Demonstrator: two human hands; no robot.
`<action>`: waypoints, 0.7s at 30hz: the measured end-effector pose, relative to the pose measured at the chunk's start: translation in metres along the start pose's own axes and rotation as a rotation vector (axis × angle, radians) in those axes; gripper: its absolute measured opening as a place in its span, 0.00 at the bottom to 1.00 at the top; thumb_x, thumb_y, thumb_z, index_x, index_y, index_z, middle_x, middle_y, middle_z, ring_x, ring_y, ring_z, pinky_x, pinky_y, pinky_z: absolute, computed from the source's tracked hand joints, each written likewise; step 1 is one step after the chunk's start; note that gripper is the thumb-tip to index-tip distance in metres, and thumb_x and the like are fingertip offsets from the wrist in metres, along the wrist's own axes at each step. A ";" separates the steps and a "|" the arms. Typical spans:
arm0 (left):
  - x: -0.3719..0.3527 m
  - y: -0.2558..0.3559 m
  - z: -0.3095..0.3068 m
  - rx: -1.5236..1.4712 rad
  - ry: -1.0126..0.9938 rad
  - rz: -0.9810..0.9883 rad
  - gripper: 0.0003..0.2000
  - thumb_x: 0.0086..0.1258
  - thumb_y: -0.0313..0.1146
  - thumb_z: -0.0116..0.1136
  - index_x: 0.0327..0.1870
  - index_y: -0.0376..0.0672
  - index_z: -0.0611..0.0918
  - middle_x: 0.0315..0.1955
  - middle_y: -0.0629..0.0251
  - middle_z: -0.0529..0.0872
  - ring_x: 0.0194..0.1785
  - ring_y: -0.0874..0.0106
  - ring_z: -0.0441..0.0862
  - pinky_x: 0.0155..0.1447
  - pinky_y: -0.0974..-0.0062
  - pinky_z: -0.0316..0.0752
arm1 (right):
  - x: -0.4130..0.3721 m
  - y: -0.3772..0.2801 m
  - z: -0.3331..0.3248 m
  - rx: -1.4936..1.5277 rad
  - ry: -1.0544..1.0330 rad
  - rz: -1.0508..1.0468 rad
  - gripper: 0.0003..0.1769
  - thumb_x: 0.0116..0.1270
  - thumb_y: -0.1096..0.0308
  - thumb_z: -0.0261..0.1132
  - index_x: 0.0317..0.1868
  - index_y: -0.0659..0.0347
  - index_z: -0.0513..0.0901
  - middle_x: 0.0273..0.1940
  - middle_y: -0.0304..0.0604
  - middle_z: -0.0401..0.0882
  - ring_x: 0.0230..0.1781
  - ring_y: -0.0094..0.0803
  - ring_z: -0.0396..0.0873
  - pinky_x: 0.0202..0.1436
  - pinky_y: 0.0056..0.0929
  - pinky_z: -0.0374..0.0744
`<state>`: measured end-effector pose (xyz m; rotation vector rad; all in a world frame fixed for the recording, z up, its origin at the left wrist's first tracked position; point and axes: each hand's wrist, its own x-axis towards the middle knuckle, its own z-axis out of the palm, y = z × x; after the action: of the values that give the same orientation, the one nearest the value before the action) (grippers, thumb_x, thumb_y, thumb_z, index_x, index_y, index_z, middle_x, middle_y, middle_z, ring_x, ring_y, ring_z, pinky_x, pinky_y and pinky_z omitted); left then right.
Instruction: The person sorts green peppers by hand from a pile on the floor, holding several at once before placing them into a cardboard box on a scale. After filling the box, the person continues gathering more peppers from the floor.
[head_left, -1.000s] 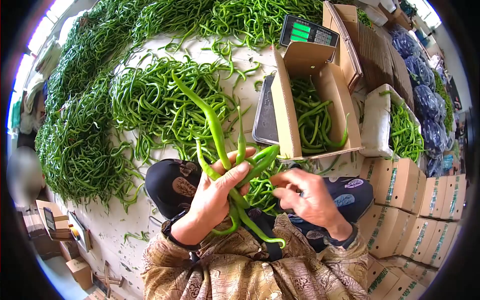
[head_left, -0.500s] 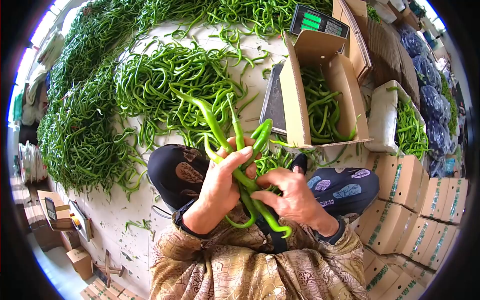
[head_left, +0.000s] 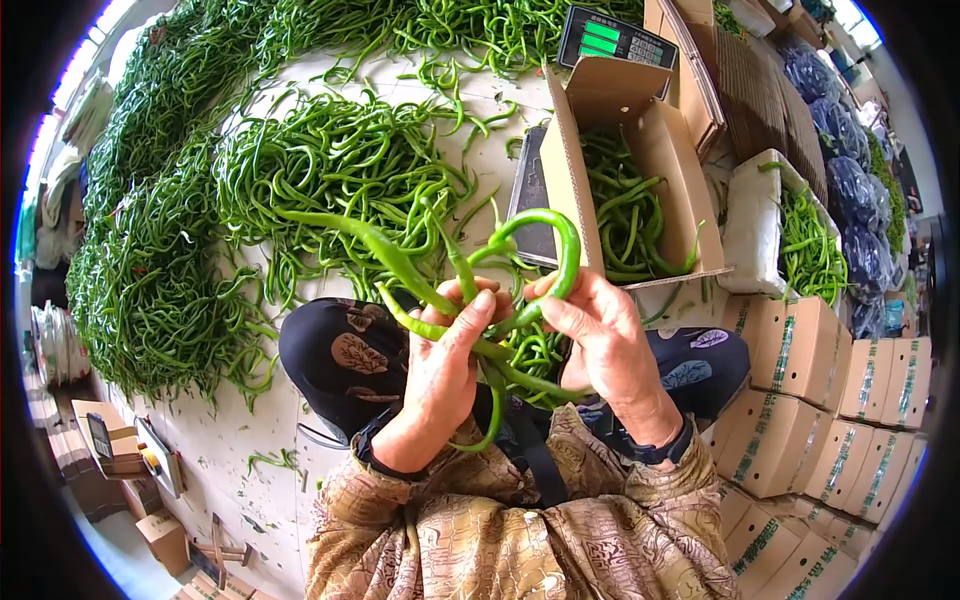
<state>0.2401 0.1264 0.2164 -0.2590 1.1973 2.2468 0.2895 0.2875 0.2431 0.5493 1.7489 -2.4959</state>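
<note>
Several long green chili peppers (head_left: 395, 262) are gripped in my left hand (head_left: 441, 385), their ends sticking out above and below the fist. My right hand (head_left: 622, 365) pinches a curled green chili pepper (head_left: 568, 245) between thumb and fingers, just to the right of the bunch. That pepper arches up over my right fingers and its lower end reaches the left hand's bunch. Below the hands, between my knees, lie more green peppers (head_left: 535, 352). Ahead, an open cardboard box (head_left: 570, 170) holds green peppers on a dark scale platform (head_left: 530, 185).
A loose heap of peppers (head_left: 330, 165) covers the floor ahead, with a larger pile (head_left: 150, 270) at the left. Behind the box stands a scale display (head_left: 615, 42). A white foam crate (head_left: 750, 225) of peppers and stacked cartons (head_left: 775, 440) are at the right.
My right hand has moved up from the bunch's lower ends to the curled pepper and now pinches it. The left hand keeps its bunch. The view has shifted slightly.
</note>
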 end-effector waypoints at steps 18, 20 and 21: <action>0.005 -0.001 0.000 0.036 -0.166 -0.067 0.15 0.72 0.38 0.59 0.53 0.38 0.78 0.44 0.61 0.82 0.50 0.71 0.78 0.53 0.67 0.76 | -0.013 -0.006 -0.013 -0.066 0.050 0.001 0.15 0.76 0.64 0.56 0.55 0.65 0.72 0.46 0.43 0.79 0.44 0.25 0.80 0.48 0.24 0.79; 0.005 -0.001 -0.001 -0.030 -0.172 -0.087 0.15 0.72 0.37 0.59 0.53 0.38 0.78 0.44 0.60 0.82 0.49 0.70 0.78 0.52 0.67 0.76 | -0.018 -0.005 -0.005 -0.187 0.096 -0.151 0.15 0.76 0.64 0.57 0.54 0.65 0.71 0.45 0.44 0.81 0.42 0.25 0.81 0.37 0.18 0.77; 0.004 0.001 -0.001 -0.063 -0.188 -0.093 0.14 0.71 0.35 0.60 0.53 0.38 0.78 0.43 0.61 0.82 0.49 0.70 0.79 0.52 0.68 0.76 | -0.019 -0.003 -0.005 -0.191 0.102 -0.192 0.14 0.76 0.65 0.57 0.54 0.65 0.72 0.45 0.45 0.81 0.43 0.26 0.82 0.40 0.20 0.79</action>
<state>0.2363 0.1272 0.2146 -0.1214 0.9973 2.1765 0.3082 0.2900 0.2504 0.5266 2.1457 -2.4180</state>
